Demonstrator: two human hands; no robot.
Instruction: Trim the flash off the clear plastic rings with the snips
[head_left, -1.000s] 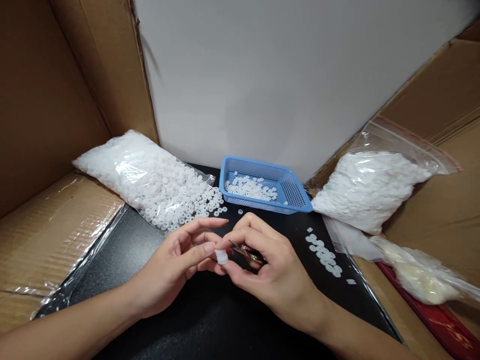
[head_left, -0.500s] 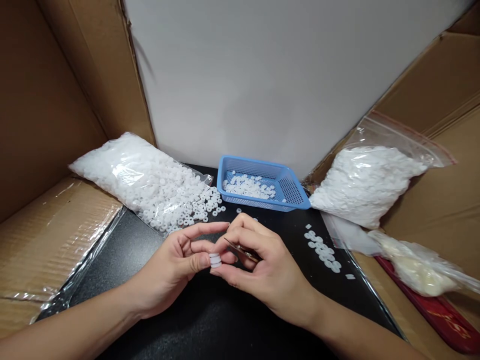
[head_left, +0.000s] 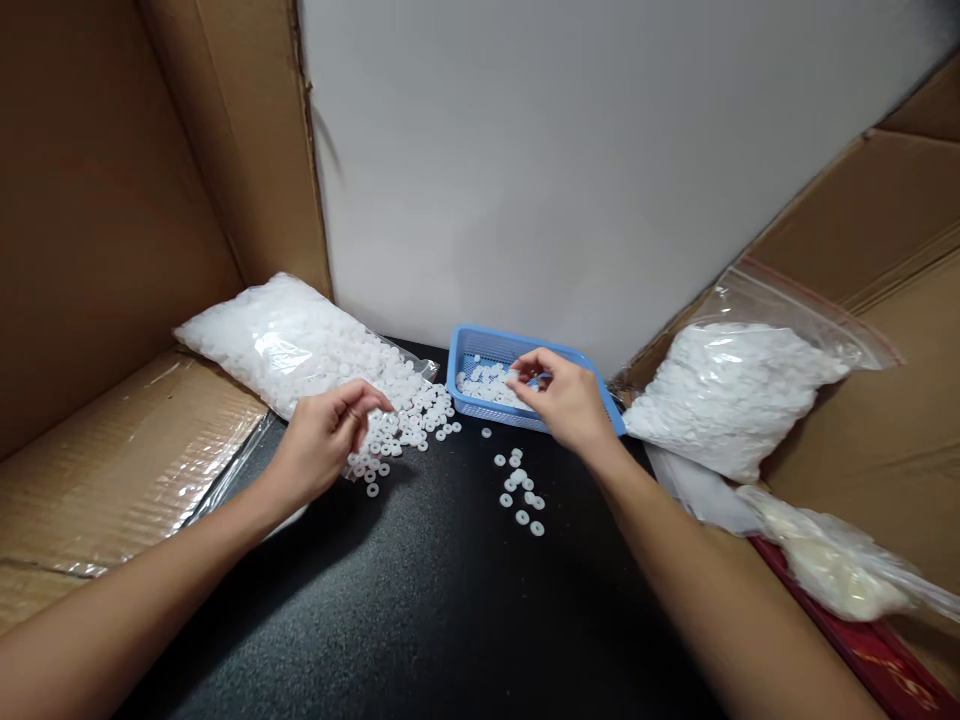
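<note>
My left hand [head_left: 324,440] hovers at the near edge of a spilled pile of white ring-shaped washers [head_left: 409,425]. Its fingers are curled in, and what they hold, if anything, is hidden. Over the blue plastic basket [head_left: 469,408] reaches my right hand [head_left: 562,398], thumb and forefinger drawn together at some small white pieces [head_left: 487,383] lying in it. Whether a piece sits between those fingertips is too small to tell. A loose scatter of white washers [head_left: 523,517] lies on the black table between my arms.
A large clear bag of white washers [head_left: 281,335] lies at the left, its mouth toward the pile. To the right stands a zip bag of white pieces [head_left: 739,385], with a smaller bag [head_left: 840,570] on a red object [head_left: 885,655]. Cardboard walls [head_left: 247,140] flank the table.
My hands have parted from over the table's middle. The left moved to the pile, the right into the basket. The short washer stack and the dark pointed tool they held are out of sight.
</note>
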